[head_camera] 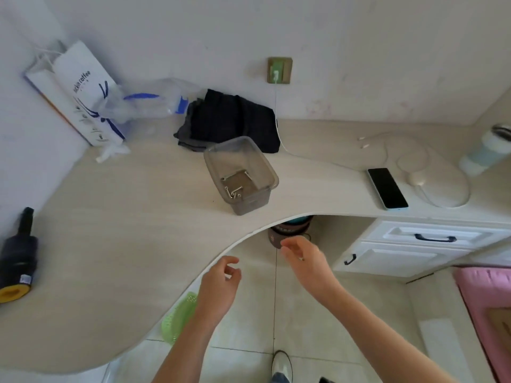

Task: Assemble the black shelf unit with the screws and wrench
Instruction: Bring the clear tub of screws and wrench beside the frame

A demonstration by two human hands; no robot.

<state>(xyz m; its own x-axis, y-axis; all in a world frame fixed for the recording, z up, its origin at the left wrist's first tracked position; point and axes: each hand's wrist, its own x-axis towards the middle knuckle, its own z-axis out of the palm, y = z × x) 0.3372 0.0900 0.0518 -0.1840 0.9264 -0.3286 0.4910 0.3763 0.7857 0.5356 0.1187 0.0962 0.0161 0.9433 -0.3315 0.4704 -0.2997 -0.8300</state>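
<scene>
Left hand (221, 286): hovering, fingers loosely curled, holding nothing.
Right hand (304, 257): hovering relaxed, possibly pinching something small; cannot tell.
Tub (265, 172): holding screws (233, 192); steadying it while reaching seems wise.

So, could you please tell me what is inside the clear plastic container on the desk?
The clear plastic container holds several screws and thin metal pieces lying on its bottom; whether a wrench is among them cannot be told.

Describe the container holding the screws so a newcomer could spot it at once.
Start at the curved pale desk. Near its front edge, ahead of the folded dark cloth, stands a clear plastic tub. It alone is see-through, with metal screws lying inside.
</scene>
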